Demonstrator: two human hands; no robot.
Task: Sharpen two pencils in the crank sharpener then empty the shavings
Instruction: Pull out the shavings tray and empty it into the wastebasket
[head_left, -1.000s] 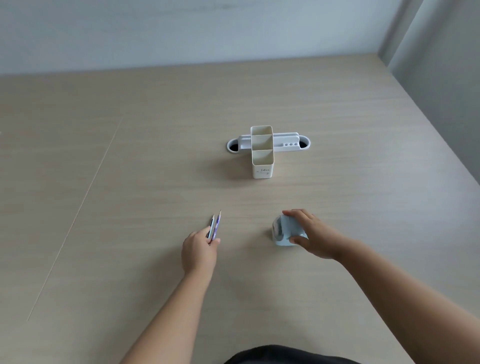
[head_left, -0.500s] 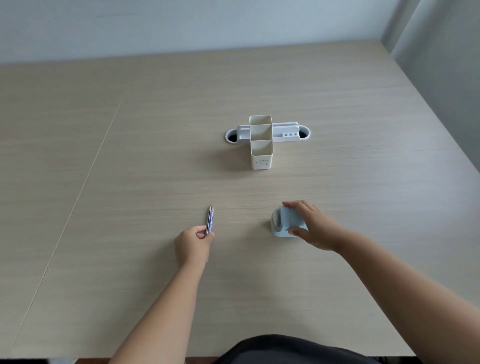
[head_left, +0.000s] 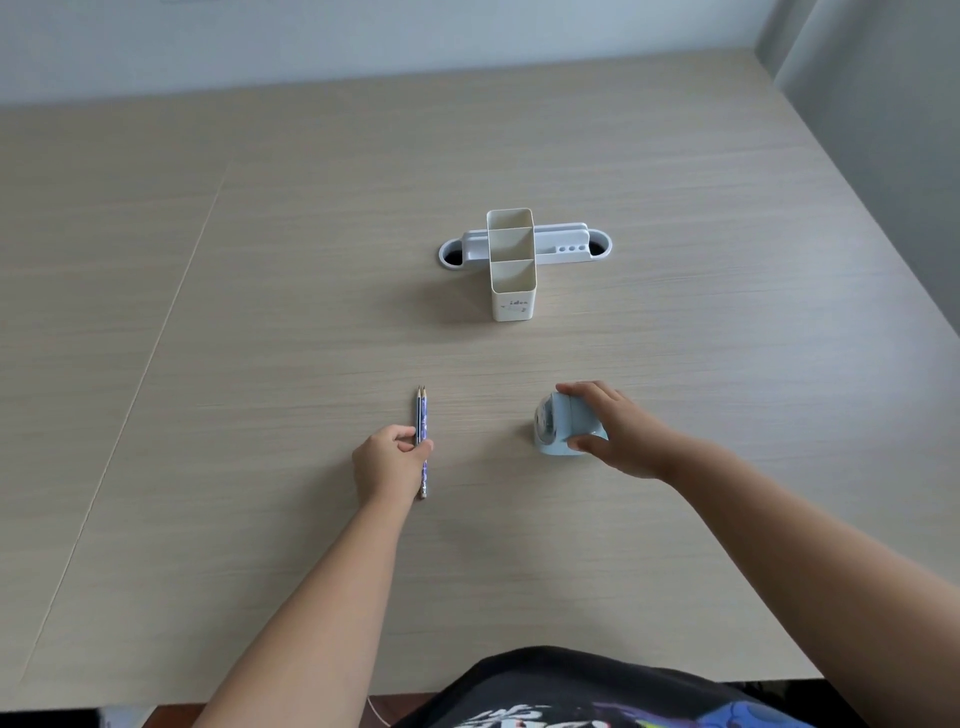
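Observation:
Two blue patterned pencils lie side by side on the wooden table, tips pointing away from me. My left hand rests on their middle, thumb and fingers pinching them against the tabletop. A pale blue crank sharpener stands to the right on the table. My right hand wraps over its top and right side, gripping it. The crank is hidden under that hand.
A cream divided pen holder stands further back at the centre. Behind it a white cable-port cover is set into the table. A seam runs diagonally across the table's left part. A wall edge rises at the far right.
The pencils have come down from a raised tilt to lie flat on the table under my left hand. My right hand stays on the sharpener. The camera shifted slightly.

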